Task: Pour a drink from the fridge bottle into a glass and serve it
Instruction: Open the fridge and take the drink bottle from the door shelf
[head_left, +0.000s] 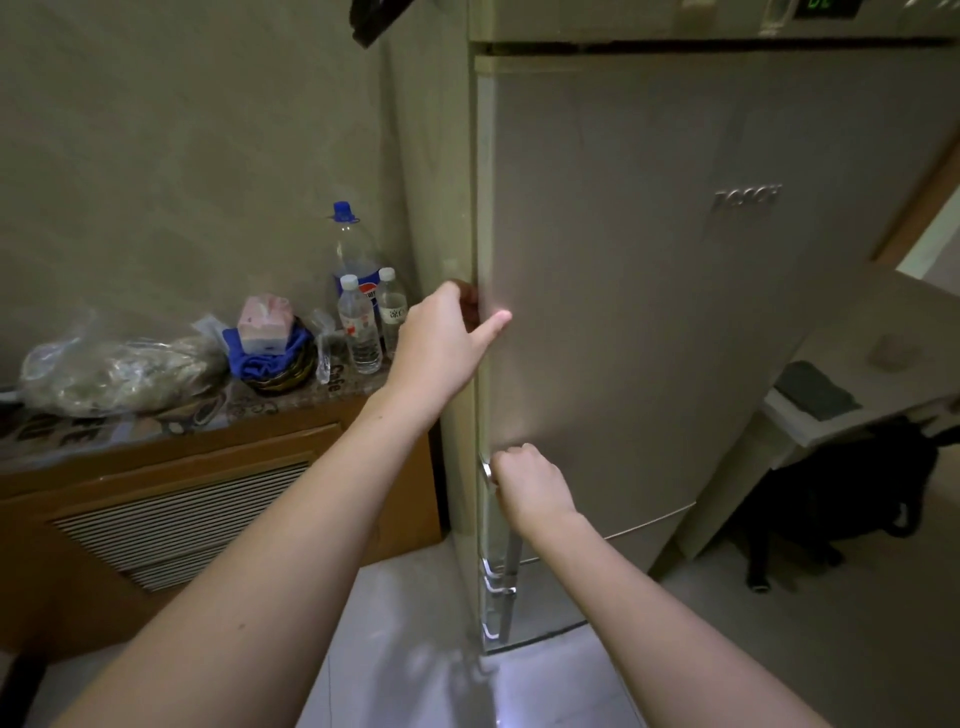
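Note:
A tall silver fridge (675, 291) fills the right half of the view, its main door seemingly shut or only just ajar. My left hand (441, 343) grips the door's left edge, fingers hooked behind it and thumb on the front. Lower down, my right hand (530, 483) is closed around the metal door handle (511, 556). The fridge's inside is hidden. A glass-like cup (891, 351) stands on the pale table at the right, dim and hard to make out.
A wooden cabinet (208, 499) stands left of the fridge. On it are a large cola bottle (353, 254), two small water bottles (359, 330), a tissue pack, a blue cloth and a plastic bag (114, 374). A dark bag (841, 493) lies under the right table.

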